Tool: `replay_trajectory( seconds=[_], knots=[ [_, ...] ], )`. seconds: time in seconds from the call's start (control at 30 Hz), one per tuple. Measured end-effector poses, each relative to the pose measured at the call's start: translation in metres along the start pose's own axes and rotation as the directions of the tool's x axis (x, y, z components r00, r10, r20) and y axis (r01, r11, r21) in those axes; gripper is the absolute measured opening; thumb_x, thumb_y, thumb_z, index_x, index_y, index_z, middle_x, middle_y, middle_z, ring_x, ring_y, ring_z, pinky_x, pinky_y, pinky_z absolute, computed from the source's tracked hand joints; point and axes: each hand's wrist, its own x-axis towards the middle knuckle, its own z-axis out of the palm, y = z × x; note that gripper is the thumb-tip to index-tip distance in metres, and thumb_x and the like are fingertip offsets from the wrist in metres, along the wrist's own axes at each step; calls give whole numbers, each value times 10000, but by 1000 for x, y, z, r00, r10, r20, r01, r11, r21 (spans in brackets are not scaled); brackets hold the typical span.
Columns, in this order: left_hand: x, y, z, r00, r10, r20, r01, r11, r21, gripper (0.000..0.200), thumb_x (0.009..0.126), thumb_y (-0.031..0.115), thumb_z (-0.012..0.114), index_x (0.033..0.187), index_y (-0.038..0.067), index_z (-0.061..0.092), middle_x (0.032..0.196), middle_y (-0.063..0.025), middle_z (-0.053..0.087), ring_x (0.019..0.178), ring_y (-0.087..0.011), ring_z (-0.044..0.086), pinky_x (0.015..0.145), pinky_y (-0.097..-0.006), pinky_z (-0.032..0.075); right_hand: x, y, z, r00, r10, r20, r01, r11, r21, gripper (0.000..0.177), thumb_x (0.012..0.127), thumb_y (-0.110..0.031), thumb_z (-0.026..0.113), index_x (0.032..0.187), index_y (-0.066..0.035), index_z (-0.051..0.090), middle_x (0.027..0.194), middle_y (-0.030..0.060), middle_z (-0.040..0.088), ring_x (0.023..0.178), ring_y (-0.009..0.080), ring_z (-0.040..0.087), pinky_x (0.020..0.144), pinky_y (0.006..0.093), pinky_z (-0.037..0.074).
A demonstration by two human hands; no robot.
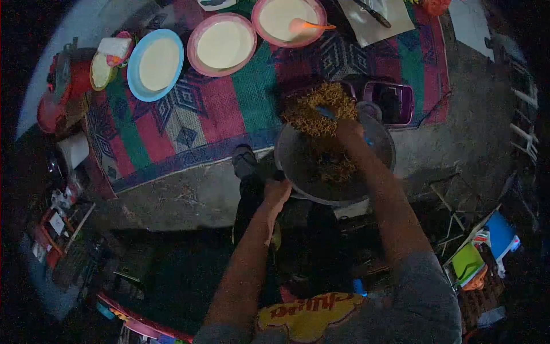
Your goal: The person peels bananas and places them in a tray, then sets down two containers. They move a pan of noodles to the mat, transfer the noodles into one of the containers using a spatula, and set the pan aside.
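A large dark wok (pixel 292 166) sits in front of me with brown noodles (pixel 337 170) in its bottom. Past its far rim, a big heap of noodles (pixel 312 117) rises in a container whose sides are mostly hidden. My right hand (pixel 348 133) is closed around a blue utensil (pixel 325 112), its blue end lying over the heap. At the wok's near left edge, my left hand (pixel 278 190) is closed on the wok, with something dark at the fingertips.
A striped woven mat (pixel 217 109) bears a blue-rimmed basin (pixel 133 80) and pink basins (pixel 197 66) of pale liquid. An orange ladle (pixel 312 26) lies in another pink basin (pixel 260 34). Right of the noodles stands a purple container (pixel 408 109). A folding rack (pixel 452 200) stands at right.
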Motion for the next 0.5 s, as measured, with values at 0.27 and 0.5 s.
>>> replay_trajectory(
  seconds=[0.27,0.5],
  knots=[
    [-1,8,-1,975,-215,51,208,972,108,315,854,326,425,875,23,508,706,-92,493,592,-182,473,521,-389,404,-53,45,-56,918,-170,-359,73,961,-268,211,816,-206,429,866,-24,522,739,113,569,668,256,566,590,385,464],
    [-11,19,-3,943,-330,50,320,936,148,397,843,372,428,935,-3,523,756,-124,525,604,-203,509,493,-409,392,3,69,-40,657,-308,-688,119,944,-309,295,793,-262,460,994,-52,509,824,135,584,746,298,581,654,399,472]
  ],
)
